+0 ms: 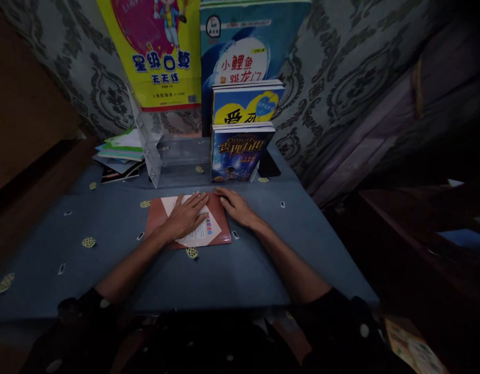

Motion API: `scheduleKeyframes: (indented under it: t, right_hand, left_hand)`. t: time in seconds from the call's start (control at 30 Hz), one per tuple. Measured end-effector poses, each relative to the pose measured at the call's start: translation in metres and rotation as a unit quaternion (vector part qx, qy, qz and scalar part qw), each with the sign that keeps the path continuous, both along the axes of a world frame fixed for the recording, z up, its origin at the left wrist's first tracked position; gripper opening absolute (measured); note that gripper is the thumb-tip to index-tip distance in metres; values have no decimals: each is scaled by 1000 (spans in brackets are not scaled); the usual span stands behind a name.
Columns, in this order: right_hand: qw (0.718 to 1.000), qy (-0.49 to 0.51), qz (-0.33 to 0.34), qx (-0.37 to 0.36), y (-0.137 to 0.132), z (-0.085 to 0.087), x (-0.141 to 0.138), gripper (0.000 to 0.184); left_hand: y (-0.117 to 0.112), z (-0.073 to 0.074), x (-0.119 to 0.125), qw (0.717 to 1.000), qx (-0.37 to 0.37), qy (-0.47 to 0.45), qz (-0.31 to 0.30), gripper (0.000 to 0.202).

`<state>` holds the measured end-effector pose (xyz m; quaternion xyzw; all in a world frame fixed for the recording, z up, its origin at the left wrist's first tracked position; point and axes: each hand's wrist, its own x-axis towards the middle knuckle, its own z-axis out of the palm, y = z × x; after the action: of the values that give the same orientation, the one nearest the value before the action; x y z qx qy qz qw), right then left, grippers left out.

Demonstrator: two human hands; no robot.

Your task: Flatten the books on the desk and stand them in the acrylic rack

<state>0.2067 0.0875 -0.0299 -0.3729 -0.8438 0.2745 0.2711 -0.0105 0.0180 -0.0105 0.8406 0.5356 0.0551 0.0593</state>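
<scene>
On the blue worktop (pixel 240 270) a red book (pixel 155 221) lies flat. The left hand (pixel 186 215) rests open, palm down, on its white label, whose print is too blurred to read. The right hand (pixel 236 206) lies open at the book's right edge. Beyond, a clear rack (pixel 173 156) holds a dark book (pixel 240 153), seemingly titled "查理九世". Behind it stand a yellow book (pixel 162 57) reading "星级口算 天天练" and a blue book (pixel 243 47) reading "小鲤鱼跳龙门".
</scene>
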Motion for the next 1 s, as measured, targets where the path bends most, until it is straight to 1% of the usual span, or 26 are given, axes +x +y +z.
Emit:
scheduleKeyframes:
  t: [0.1, 0.2, 0.3, 0.43, 0.57, 0.7, 0.83, 0.9, 1.0]
  right_hand:
    - [1000, 18, 9, -11, 3, -2, 2, 48]
    - [1000, 26, 12, -10, 4, -4, 2, 47]
    - [1000, 28, 13, 2, 6, -7, 2, 47]
    - [1000, 23, 1, 18, 6, -11, 1, 47]
    - [999, 17, -14, 29, 4, -12, -1, 47]
    - [999, 7, -10, 35, 2, -10, -1, 47]
    - [999, 1, -9, 39, 1, -10, 0, 46]
    - [999, -2, -9, 42, 0, -10, 0, 47]
    - [999, -5, -5, 51, 0, -12, 0, 47]
  left_hand:
    - [11, 0, 7, 1000, -5, 1, -20, 55]
    - [18, -2, 12, 999, 10, -5, -33, 53]
    - [20, -6, 14, 998, 31, -11, -49, 49]
    - [17, -6, 16, 995, 58, -15, -74, 45]
    - [5, -4, 21, 992, 57, -26, -112, 45]
    - [-17, -1, 25, 986, 37, -40, -157, 42]
    - [-37, 2, 26, 978, 25, -48, -200, 43]
    - [-43, 2, 25, 975, 25, -52, -213, 44]
    - [-44, 1, 25, 973, 36, -54, -221, 43]
